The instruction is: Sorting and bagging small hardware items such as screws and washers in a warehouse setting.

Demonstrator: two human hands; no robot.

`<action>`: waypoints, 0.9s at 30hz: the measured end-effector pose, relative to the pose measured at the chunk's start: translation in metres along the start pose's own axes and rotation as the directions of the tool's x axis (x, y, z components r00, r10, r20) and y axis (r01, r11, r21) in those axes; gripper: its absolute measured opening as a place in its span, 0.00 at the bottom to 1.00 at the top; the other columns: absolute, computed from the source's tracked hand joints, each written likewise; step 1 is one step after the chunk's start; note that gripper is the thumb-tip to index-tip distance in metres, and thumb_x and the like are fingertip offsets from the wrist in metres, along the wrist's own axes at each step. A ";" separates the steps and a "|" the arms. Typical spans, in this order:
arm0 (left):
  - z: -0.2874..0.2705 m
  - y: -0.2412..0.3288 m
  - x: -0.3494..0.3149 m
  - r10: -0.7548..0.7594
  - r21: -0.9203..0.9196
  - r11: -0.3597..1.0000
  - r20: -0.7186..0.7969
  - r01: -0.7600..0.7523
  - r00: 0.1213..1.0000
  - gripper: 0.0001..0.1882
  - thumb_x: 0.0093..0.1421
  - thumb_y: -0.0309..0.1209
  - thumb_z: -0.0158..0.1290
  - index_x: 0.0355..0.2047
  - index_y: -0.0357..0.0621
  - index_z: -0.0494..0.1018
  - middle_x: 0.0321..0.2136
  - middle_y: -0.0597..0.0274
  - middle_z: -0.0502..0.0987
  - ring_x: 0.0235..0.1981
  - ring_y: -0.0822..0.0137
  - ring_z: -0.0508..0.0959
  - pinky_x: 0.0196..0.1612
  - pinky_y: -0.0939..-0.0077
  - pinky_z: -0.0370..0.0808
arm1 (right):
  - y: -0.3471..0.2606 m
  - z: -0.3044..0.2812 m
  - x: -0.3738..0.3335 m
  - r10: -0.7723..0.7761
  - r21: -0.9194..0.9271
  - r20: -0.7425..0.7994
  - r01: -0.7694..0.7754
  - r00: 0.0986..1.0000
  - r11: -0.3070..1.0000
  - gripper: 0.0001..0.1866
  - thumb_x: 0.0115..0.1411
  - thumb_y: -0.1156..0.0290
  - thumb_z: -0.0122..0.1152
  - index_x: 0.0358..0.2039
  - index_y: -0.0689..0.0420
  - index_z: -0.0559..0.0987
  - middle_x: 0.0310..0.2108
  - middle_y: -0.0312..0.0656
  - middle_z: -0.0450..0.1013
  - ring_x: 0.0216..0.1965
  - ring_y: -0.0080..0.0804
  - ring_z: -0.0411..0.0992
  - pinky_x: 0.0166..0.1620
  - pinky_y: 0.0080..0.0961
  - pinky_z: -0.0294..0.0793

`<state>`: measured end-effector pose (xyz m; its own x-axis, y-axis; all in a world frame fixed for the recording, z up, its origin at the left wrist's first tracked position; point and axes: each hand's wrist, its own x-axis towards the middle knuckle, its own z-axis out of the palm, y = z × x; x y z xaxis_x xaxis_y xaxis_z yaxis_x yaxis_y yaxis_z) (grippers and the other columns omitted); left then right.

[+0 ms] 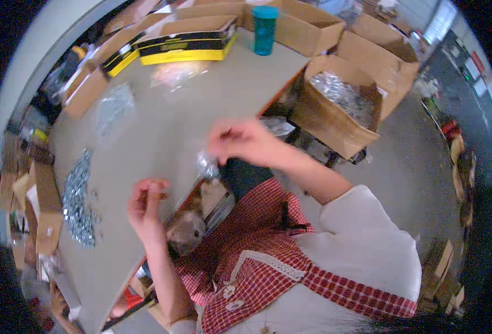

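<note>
My right hand (241, 140) is over the table's near edge, blurred, its fingers closed. From its fingertips hangs a small clear plastic bag (206, 165) with something shiny; the contents are too smeared to name. Farther left, my left hand (148, 201) is raised above the grey table (146, 133), thumb and fingers pinched together. Whatever sits between those fingers, if anything, is too small to make out. To the left of that hand, a pile of small shiny metal parts (79, 203) lies loose on the tabletop.
Clear bags, one greyish (114, 111) and one pinkish (179, 73), lie farther back. Black-and-yellow boxes (187, 42) and a teal tumbler (265, 32) line the far side. An open carton (335, 114) of shiny bags stands right of the table. More cartons (47, 209) flank the left.
</note>
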<state>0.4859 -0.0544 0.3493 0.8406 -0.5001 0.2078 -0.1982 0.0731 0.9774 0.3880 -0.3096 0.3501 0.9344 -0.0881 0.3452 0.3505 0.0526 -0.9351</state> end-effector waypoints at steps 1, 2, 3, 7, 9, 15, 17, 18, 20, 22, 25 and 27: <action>-0.005 -0.004 0.002 0.020 0.059 0.998 -0.053 -0.017 0.998 0.04 0.65 0.28 0.52 0.36 0.41 0.75 0.33 0.63 0.78 0.37 0.72 0.76 0.39 0.77 0.71 | -0.009 -0.021 -0.009 0.088 -0.071 -0.251 -0.109 0.964 0.991 0.04 0.61 0.74 0.60 0.33 0.60 0.78 0.26 0.34 0.74 0.30 0.20 0.73 0.35 0.20 0.74; -0.011 -0.008 0.003 0.045 0.120 0.992 -0.110 -0.032 0.993 0.05 0.65 0.28 0.51 0.37 0.41 0.74 0.35 0.63 0.78 0.39 0.71 0.76 0.40 0.77 0.71 | -0.026 -0.043 -0.020 0.008 -0.192 -0.441 -0.103 0.898 0.976 0.03 0.60 0.75 0.59 0.32 0.59 0.79 0.27 0.35 0.75 0.29 0.21 0.73 0.36 0.20 0.73; -0.019 -0.015 0.003 0.051 0.103 0.994 -0.083 -0.043 0.995 0.05 0.65 0.28 0.51 0.37 0.41 0.74 0.35 0.63 0.78 0.39 0.71 0.76 0.40 0.77 0.71 | -0.032 -0.068 -0.036 -0.100 -0.191 -0.579 -0.015 0.809 0.982 0.06 0.61 0.72 0.60 0.36 0.59 0.81 0.28 0.34 0.77 0.30 0.23 0.73 0.36 0.22 0.74; -0.035 -0.039 -0.006 -0.041 0.040 0.998 -0.252 0.053 0.967 0.05 0.65 0.27 0.50 0.39 0.40 0.74 0.38 0.62 0.77 0.42 0.71 0.75 0.43 0.76 0.71 | -0.031 -0.100 -0.056 -0.379 -0.469 -0.732 -0.015 0.566 0.883 0.06 0.63 0.70 0.60 0.37 0.59 0.77 0.30 0.33 0.74 0.30 0.21 0.72 0.36 0.21 0.73; -0.038 -0.042 -0.009 -0.023 0.033 0.999 -0.282 0.033 0.959 0.05 0.65 0.26 0.50 0.39 0.40 0.73 0.38 0.62 0.77 0.42 0.71 0.75 0.43 0.76 0.71 | -0.004 -0.100 -0.038 -0.361 -0.555 -0.627 -0.071 0.690 0.829 0.08 0.63 0.70 0.59 0.40 0.60 0.77 0.30 0.34 0.75 0.32 0.22 0.72 0.37 0.21 0.73; -0.034 -0.036 -0.007 0.128 0.284 0.956 -0.176 -0.074 0.976 0.04 0.65 0.21 0.50 0.39 0.38 0.73 0.35 0.63 0.77 0.39 0.72 0.76 0.46 0.78 0.71 | 0.069 -0.041 0.108 -0.263 -0.930 -0.108 -0.004 0.959 0.366 0.17 0.60 0.63 0.60 0.43 0.65 0.78 0.39 0.51 0.75 0.39 0.44 0.76 0.46 0.37 0.75; -0.032 -0.027 -0.013 0.056 0.232 0.973 -0.215 -0.005 0.975 0.04 0.64 0.20 0.50 0.39 0.37 0.73 0.34 0.63 0.77 0.38 0.72 0.76 0.46 0.79 0.71 | 0.083 -0.027 0.141 -0.257 -0.970 0.011 0.072 0.966 0.231 0.18 0.60 0.62 0.60 0.43 0.65 0.78 0.42 0.56 0.75 0.39 0.50 0.76 0.47 0.41 0.76; -0.033 -0.027 -0.016 0.062 0.246 0.969 -0.244 0.000 0.968 0.04 0.64 0.20 0.50 0.39 0.37 0.73 0.34 0.63 0.77 0.38 0.72 0.76 0.46 0.79 0.71 | 0.089 -0.016 0.154 -0.177 -0.997 0.052 0.059 0.983 0.039 0.18 0.60 0.63 0.59 0.42 0.65 0.78 0.43 0.57 0.74 0.40 0.52 0.75 0.47 0.42 0.76; -0.035 -0.036 -0.017 0.063 0.203 0.979 -0.222 -0.017 0.973 0.04 0.64 0.20 0.50 0.39 0.37 0.73 0.34 0.63 0.77 0.38 0.74 0.76 0.46 0.80 0.72 | 0.100 -0.009 0.172 -0.104 -0.987 0.086 0.070 0.991 -0.147 0.17 0.60 0.63 0.58 0.41 0.65 0.78 0.44 0.58 0.73 0.41 0.55 0.74 0.47 0.43 0.76; -0.036 -0.042 -0.020 0.073 0.281 0.960 -0.228 -0.007 0.971 0.04 0.64 0.20 0.51 0.39 0.36 0.73 0.34 0.63 0.78 0.38 0.74 0.76 0.44 0.79 0.73 | 0.111 -0.011 0.178 -0.122 -0.977 0.200 0.189 0.972 -0.098 0.11 0.56 0.69 0.60 0.36 0.63 0.76 0.40 0.55 0.73 0.45 0.50 0.73 0.47 0.42 0.74; -0.037 -0.040 -0.018 0.053 0.237 0.972 -0.259 0.010 0.965 0.09 0.62 0.21 0.53 0.44 0.37 0.73 0.40 0.58 0.78 0.43 0.71 0.77 0.45 0.77 0.74 | 0.097 0.003 0.149 -0.043 -0.915 0.249 0.249 0.968 0.316 0.10 0.57 0.69 0.59 0.36 0.63 0.76 0.40 0.51 0.76 0.40 0.44 0.75 0.44 0.35 0.75; -0.036 -0.037 -0.015 0.231 0.413 0.904 -0.256 -0.110 0.939 0.16 0.60 0.24 0.56 0.49 0.38 0.72 0.47 0.55 0.76 0.49 0.66 0.75 0.45 0.74 0.75 | 0.081 0.031 0.122 0.096 -0.664 0.268 0.111 0.959 0.740 0.11 0.62 0.67 0.57 0.38 0.62 0.76 0.37 0.44 0.76 0.36 0.34 0.74 0.43 0.29 0.74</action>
<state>0.4986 -0.0184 0.3117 0.8721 -0.2318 0.4309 -0.4801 -0.2348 0.8452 0.5319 -0.2856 0.3191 0.9466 0.1868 0.2626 0.3205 -0.6310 -0.7064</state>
